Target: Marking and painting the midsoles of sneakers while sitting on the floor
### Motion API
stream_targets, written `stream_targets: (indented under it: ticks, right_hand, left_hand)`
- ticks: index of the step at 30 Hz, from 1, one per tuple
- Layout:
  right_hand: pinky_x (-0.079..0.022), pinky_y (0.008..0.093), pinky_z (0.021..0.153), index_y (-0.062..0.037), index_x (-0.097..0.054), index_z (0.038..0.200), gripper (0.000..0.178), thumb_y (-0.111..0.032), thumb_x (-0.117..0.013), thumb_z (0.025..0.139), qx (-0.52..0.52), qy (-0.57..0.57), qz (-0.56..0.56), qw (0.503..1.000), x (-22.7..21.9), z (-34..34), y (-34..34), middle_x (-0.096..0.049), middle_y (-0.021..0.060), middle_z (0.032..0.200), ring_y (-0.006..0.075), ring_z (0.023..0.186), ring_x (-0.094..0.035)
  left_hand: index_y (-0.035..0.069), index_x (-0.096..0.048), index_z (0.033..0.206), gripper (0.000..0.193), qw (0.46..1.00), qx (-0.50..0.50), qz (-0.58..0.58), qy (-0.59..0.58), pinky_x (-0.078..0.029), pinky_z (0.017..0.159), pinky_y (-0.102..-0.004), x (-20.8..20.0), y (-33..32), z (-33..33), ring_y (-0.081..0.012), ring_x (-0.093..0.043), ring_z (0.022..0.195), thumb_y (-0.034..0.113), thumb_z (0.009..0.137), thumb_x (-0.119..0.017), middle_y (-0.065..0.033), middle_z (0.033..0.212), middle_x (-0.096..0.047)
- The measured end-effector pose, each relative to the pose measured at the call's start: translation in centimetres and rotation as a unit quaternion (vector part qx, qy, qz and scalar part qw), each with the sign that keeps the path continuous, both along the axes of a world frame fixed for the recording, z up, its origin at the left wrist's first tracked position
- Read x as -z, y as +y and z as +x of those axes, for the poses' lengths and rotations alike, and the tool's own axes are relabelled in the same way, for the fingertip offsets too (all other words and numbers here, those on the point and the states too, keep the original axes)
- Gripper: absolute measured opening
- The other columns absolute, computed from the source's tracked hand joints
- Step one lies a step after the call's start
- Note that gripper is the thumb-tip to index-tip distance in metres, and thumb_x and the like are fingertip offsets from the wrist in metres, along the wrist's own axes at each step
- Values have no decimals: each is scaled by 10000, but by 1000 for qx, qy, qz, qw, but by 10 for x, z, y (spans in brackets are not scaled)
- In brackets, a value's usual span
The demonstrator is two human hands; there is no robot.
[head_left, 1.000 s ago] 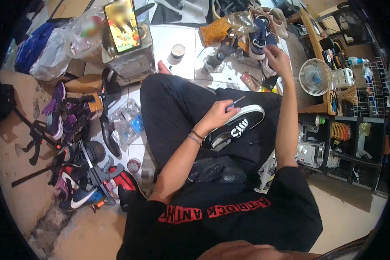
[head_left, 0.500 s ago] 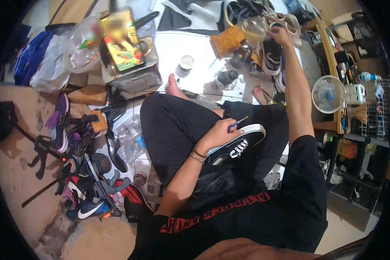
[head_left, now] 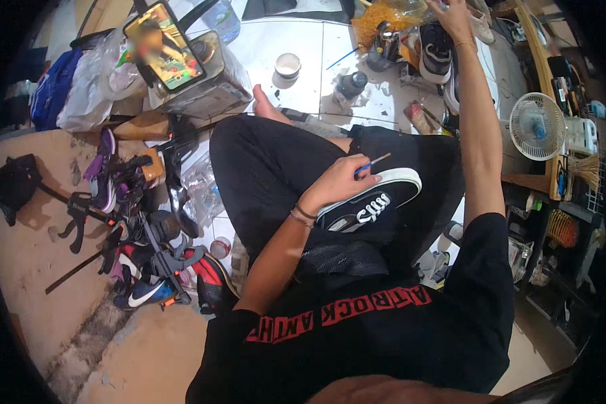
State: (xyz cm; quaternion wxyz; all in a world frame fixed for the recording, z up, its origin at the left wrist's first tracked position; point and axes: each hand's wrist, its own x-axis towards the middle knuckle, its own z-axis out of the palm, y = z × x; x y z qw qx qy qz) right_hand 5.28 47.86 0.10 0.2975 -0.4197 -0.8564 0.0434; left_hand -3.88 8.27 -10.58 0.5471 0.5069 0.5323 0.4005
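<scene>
Glossy white floor tiles (head_left: 269,40), dark open shelving (head_left: 552,310) at right.

Black covers the laced shoe (head_left: 393,194), its laces (head_left: 374,209) and sole edge (head_left: 411,175) white; the slim tool (head_left: 379,160) shows blue. Red panels (head_left: 343,312) band the black shirt (head_left: 357,353). Nine o'clock, a purple sneaker (head_left: 101,186); eight, a blue sneaker (head_left: 160,294) curved with white; one, an orange-yellow bundle (head_left: 382,25); two, a cream fan (head_left: 537,126).
</scene>
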Motion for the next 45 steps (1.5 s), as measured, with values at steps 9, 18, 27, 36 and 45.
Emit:
stream_targets:
  ticks: [9, 18, 27, 36, 45]
  right_hand:
    - [-487, 312, 737, -37, -636, 1023, 190, -163, -669, 884, -211, 75, -176, 958, 27, 49, -146, -629, 70, 966, 200, 818, -590]
    - [-321, 440, 1120, -122, -278, 1499, 1043, -488, -827, 692, -363, 1, -342, 866, 130, 3, -165, -358, 196, 1486, 324, 1353, -386]
    - [-444, 441, 951, 5, -406, 1327, 793, -380, -796, 754, -355, 29, -370, 858, 157, -5, -173, -584, 279, 1210, 423, 1130, -566]
    - [-499, 383, 875, 24, -532, 1197, 673, -354, -837, 730, -241, 64, -292, 923, 69, 96, -158, -656, 207, 1109, 314, 1030, -642]
    - [-490, 313, 908, -6, -610, 1168, 490, -150, -831, 755, -47, 361, -292, 884, 79, 203, -201, -674, 65, 1114, 161, 1020, -631]
  left_hand:
    - [10, -560, 769, 311, 989, -84, 109, 46, -411, 598, -327, -26, -11, -14, -171, -480, 626, 267, 843, -720, -48, 686, -483]
    - [-6, -576, 1105, 521, 868, -196, 72, 451, -487, 871, -441, 5, 116, -179, -402, -564, 1041, 258, 703, -776, -184, 1114, -575]
    - [-34, -550, 1052, 511, 835, -127, -42, 534, -519, 823, -446, 51, 153, -149, -392, -641, 961, 227, 699, -812, -233, 1015, -653]
    - [-18, -537, 955, 559, 884, -61, 113, 449, -508, 738, -468, 48, 162, -50, -417, -639, 850, 288, 626, -869, -223, 853, -655]
    - [-24, -553, 1027, 426, 992, -53, 62, 96, -458, 737, -342, -4, 122, 50, -213, -583, 819, 331, 863, -722, -106, 877, -624]
